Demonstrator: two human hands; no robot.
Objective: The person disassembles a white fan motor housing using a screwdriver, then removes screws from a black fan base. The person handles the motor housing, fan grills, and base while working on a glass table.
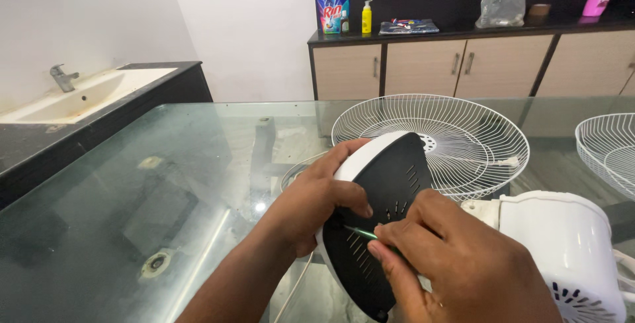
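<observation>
Head view | left hand [311,201] clamped on black-and-white fan cover [380,220], long axis 1-to-7 o'clock above glass desk [165,184] | right hand [456,263] pinches green-shafted tool [360,232], tip pointing 10 o'clock onto cover vents, nearer.

The black-and-white plastic fan cover [377,224] stood over the glass desk [165,191], the white wire fan grille [436,139] behind it, the white plastic motor housing [562,250] to its right, the sink [73,98] far left.

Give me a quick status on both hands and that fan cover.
Left hand gripping black fan cover. Right hand holding thin green tool against its slots. White fan grille behind, nothing blocking.
</observation>
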